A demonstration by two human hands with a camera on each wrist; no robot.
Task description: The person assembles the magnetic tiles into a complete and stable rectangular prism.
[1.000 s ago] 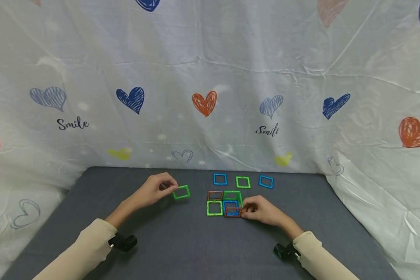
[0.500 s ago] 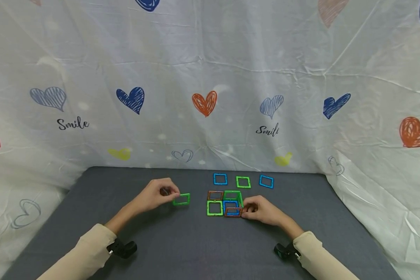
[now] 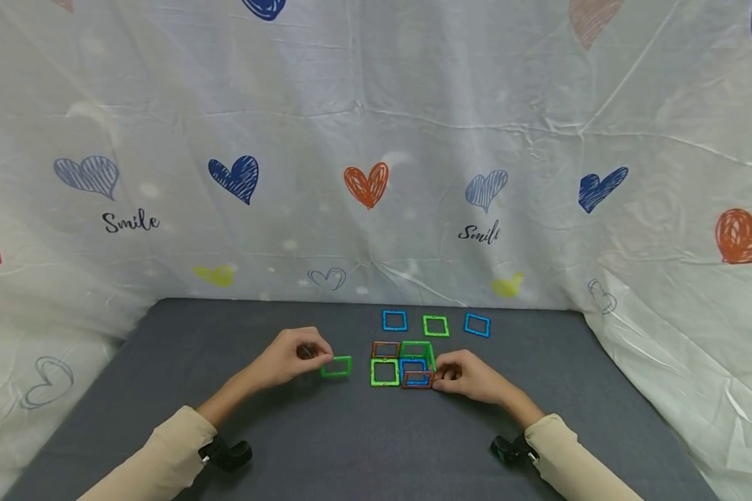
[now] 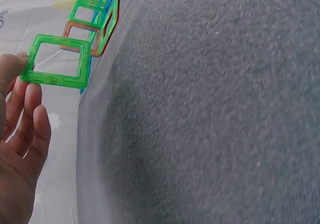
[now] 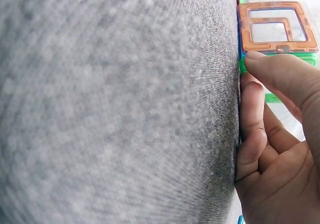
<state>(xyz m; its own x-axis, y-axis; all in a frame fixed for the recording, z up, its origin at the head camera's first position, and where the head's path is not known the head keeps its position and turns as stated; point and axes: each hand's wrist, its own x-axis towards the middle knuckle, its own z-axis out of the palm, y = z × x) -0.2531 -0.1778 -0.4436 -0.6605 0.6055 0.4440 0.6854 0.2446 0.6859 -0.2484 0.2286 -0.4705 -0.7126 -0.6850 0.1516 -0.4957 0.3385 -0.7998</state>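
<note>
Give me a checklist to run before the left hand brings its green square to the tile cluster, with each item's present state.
1. Left hand pinches the green square by one edge: ok.
2. Green square off the grey mat: cannot tell from the head view; the left wrist view suggests it is lifted.
3. Right hand steadies the tile cluster, fingers at the orange tile: ok.
4. Gap between the green square and the cluster's left green tile free of other pieces: ok.
5. Cluster's upright green tile standing: ok.
</note>
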